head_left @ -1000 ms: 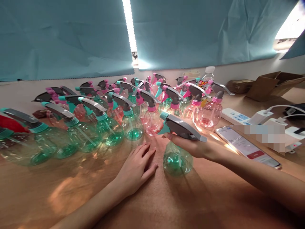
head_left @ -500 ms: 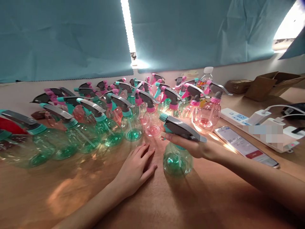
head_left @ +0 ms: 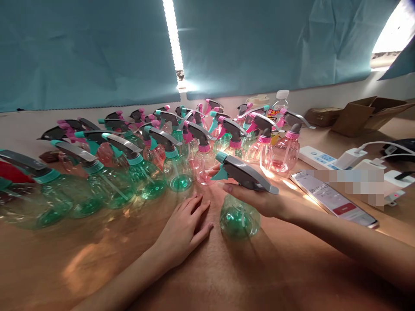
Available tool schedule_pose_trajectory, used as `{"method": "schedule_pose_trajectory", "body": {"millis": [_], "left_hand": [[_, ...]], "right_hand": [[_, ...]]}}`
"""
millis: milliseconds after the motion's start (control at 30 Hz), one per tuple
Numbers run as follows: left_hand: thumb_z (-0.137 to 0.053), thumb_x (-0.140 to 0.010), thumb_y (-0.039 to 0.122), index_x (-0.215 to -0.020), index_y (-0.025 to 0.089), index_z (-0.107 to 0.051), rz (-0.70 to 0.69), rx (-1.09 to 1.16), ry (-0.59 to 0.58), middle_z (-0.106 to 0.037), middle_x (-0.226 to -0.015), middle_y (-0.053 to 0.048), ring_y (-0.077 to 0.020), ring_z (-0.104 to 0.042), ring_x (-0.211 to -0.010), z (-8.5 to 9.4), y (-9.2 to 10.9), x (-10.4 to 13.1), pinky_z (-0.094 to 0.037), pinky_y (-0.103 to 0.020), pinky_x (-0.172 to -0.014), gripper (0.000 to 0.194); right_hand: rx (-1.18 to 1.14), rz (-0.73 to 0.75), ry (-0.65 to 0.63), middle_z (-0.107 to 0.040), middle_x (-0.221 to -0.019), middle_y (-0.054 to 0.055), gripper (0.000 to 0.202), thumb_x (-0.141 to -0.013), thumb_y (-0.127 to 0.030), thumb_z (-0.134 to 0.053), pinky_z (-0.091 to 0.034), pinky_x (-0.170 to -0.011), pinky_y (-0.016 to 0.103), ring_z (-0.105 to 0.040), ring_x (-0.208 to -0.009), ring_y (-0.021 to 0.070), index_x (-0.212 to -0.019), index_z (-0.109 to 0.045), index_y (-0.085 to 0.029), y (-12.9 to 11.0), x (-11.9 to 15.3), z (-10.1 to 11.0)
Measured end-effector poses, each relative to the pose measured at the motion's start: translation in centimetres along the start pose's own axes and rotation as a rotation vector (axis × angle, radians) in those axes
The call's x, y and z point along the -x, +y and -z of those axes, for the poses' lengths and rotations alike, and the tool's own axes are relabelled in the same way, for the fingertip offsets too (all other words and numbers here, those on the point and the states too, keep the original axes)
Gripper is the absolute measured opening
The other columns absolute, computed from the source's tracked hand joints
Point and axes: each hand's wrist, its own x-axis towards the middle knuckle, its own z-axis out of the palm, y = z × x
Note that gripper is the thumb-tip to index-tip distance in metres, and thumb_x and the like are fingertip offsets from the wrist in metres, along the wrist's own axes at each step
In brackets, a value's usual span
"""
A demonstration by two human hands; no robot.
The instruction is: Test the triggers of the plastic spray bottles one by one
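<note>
A green-tinted spray bottle (head_left: 240, 218) with a grey and teal trigger head stands upright at the middle front. My right hand (head_left: 259, 201) is around its neck just under the head, thumb on the near side. Its fingers reach past the teal trigger on the far side, mostly hidden. My left hand (head_left: 184, 229) lies flat on the table, fingers spread, holding nothing, to the left of that bottle. A pink spray bottle (head_left: 205, 166) and another green spray bottle (head_left: 178, 177) stand just beyond my left fingertips.
Several more green and pink spray bottles (head_left: 147, 179) crowd the left and back of the wooden table (head_left: 129, 263). To the right are a phone (head_left: 332, 198), a white power strip (head_left: 316, 156) with plugged-in chargers, and an open cardboard box (head_left: 366, 116). A clear capped bottle (head_left: 281, 101) stands behind.
My right fingers have straightened forward, and the teal trigger now shows, standing out from the head. The bottle looks slightly shifted with the view. My left hand stays put.
</note>
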Motion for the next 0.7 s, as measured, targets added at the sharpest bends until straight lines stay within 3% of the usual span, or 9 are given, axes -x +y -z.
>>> {"method": "schedule_pose_trajectory", "body": {"millis": [167, 333, 700], "left_hand": [[-0.05, -0.097, 0.036, -0.138, 0.014, -0.05, 0.003, -0.001, -0.002, -0.046, -0.145, -0.017, -0.0335, -0.038, -0.135, -0.05, -0.05, 0.04, -0.035, -0.054, -0.108, 0.047], [-0.05, -0.097, 0.036, -0.138, 0.013, -0.05, 0.013, -0.001, -0.012, -0.045, -0.146, -0.017, -0.0336, -0.038, -0.135, -0.01, 0.04, 0.03, -0.035, -0.054, -0.109, 0.047], [-0.049, -0.097, 0.037, -0.138, 0.015, -0.05, 0.01, 0.007, 0.005, -0.046, -0.145, -0.017, -0.0337, -0.039, -0.134, -0.03, 0.03, 0.05, -0.036, -0.055, -0.107, 0.046]], "right_hand": [[-0.102, -0.015, -0.006, -0.069, -0.103, 0.002, 0.026, -0.089, -0.031, -0.061, -0.055, -0.075, 0.035, -0.067, -0.085, 0.0189, -0.115, -0.059, -0.027, 0.09, 0.05, -0.12], [-0.202, 0.005, -0.006, -0.067, -0.117, 0.003, 0.028, -0.089, -0.026, -0.062, -0.053, -0.092, 0.035, -0.065, -0.107, 0.0195, -0.116, -0.057, -0.025, 0.21, 0.08, -0.3], [-0.254, 0.018, 0.004, -0.067, -0.115, 0.004, 0.029, -0.087, -0.025, -0.064, -0.054, -0.095, 0.038, -0.065, -0.108, 0.0191, -0.115, -0.058, -0.025, 0.24, 0.0, -0.44]]}}
